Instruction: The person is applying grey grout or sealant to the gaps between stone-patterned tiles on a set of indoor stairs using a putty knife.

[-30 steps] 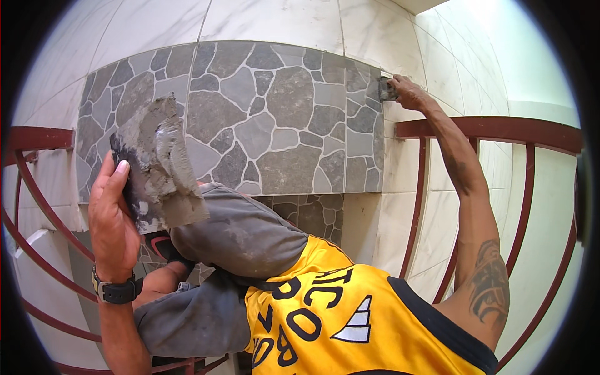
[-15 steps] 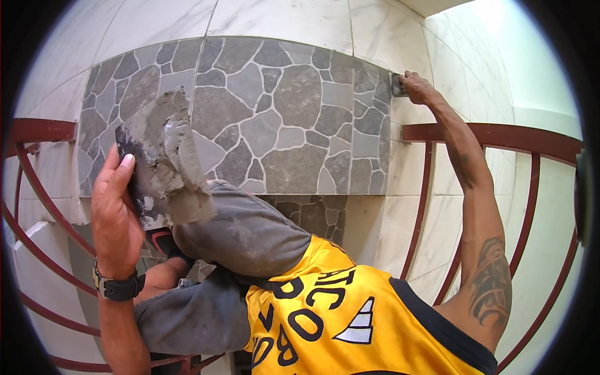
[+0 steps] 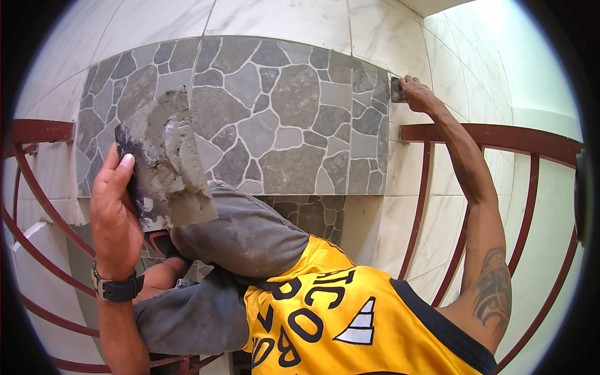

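My left hand (image 3: pixel 115 215) grips a flat dark board (image 3: pixel 130 150) by its left edge, thumb on top. A thick heap of wet grey mortar (image 3: pixel 172 147) covers much of the board. At the far right, my right hand (image 3: pixel 419 95) is closed on a small dark flat scraper (image 3: pixel 397 90). It meets the line where the stone-patterned grey tiles (image 3: pixel 306 97) run up to the white marbled wall tiles (image 3: pixel 453 81). My fingers partly cover the scraper. Pale joints run between the stone shapes.
Dark red metal railings stand on both sides, the right railing (image 3: pixel 500 134) under my right forearm and the left railing (image 3: pixel 44 130) beyond my left wrist. The tiled surface ends at a front edge, with a lower stone-patterned step (image 3: pixel 315 215) beneath. My bent knee (image 3: pixel 212 206) is beside the board.
My right hand has shifted slightly nearer along the wall joint with the scraper, and more of the scraper's face shows. My left hand and the loaded board have hardly moved.
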### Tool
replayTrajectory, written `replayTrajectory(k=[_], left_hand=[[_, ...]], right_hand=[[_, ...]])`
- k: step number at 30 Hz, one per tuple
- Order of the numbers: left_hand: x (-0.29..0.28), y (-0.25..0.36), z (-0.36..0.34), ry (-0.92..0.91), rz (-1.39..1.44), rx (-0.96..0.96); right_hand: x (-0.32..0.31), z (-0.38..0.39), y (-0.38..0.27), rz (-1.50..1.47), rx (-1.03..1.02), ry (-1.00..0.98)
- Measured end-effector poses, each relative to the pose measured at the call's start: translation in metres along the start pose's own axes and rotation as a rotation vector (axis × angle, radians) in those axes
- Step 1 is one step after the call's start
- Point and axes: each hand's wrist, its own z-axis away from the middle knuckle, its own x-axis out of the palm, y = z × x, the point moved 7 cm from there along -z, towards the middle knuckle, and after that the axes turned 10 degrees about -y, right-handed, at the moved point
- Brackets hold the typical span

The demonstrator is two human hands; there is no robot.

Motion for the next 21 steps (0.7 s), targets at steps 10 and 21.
replayTrajectory(k=[10,21], left_hand=[[0.009,-0.005,-0.001,-0.002,0.038,0.004],[0.001,-0.001,0.004,0.012,-0.005,0.019]], right_hand=[[0.010,0.012,-0.019,0.115,0.068,-0.058],[0.005,0.027,-0.035,0.252,0.015,-0.001]])
